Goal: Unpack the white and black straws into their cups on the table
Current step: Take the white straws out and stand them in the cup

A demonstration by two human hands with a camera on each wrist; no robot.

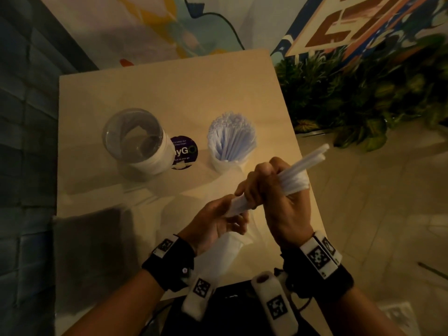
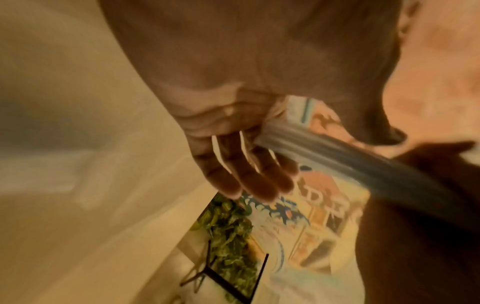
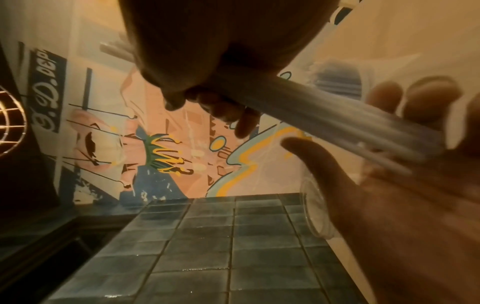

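Right hand (image 1: 274, 190) — fingers curled round a bundle of white straws (image 1: 300, 166), held above the near right part of the table (image 1: 169, 93); the bundle tilts up and away to the right, its far ends free past the fist. Left hand (image 1: 218, 219) holds the near end of the bundle, where a clear wrapper (image 1: 225, 248) hangs down toward the wrist; in the left wrist view its fingers (image 2: 249, 174) are nearly straight with the straws (image 2: 337, 152) lying across them, thumb side unclear. In the right wrist view the bundle (image 3: 324, 111) runs from the right fist (image 3: 221, 51) to the left palm (image 3: 389, 195). On the table, further away, a cup (image 1: 230, 151) stands full of white straws; to its left a second, clear cup (image 1: 138, 144) shows no straws — between the two lies a round purple sticker (image 1: 184, 151). Black straws cannot be made out. Green plants (image 1: 363, 98) stand to the right of the table
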